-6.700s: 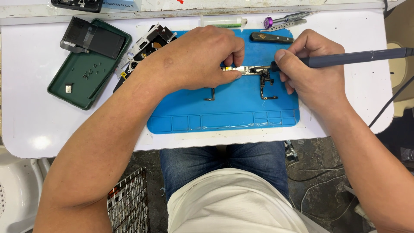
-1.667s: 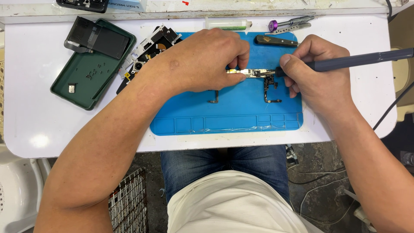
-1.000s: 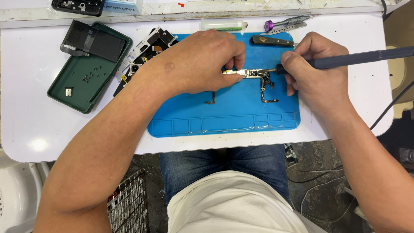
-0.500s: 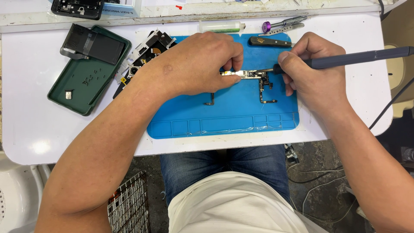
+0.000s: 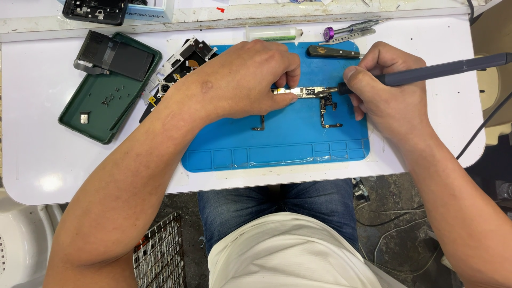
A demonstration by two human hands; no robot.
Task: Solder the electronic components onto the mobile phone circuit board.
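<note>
My left hand [image 5: 250, 80] pins a narrow circuit board [image 5: 306, 92] flat on the blue work mat [image 5: 277, 144], thumb and forefinger on its left end. In my right hand [image 5: 381, 90] I grip a dark grey soldering iron [image 5: 442, 69] like a pen; its tip touches the board's right end. A small flex-cable part [image 5: 328, 112] lies just below the board, and another small part [image 5: 260, 124] sits under my left hand.
A green phone case [image 5: 104, 101] holding a dark panel lies at the left. An opened phone frame [image 5: 178, 66] is beside it. A dark-handled tool [image 5: 330, 52], a purple-capped tool [image 5: 349, 29] and a pale tube [image 5: 274, 34] lie at the back. The iron's cable [image 5: 480, 128] hangs right.
Both hands hold the same grip on board and iron. The view has shifted slightly; the iron tip stays at the board's right end.
</note>
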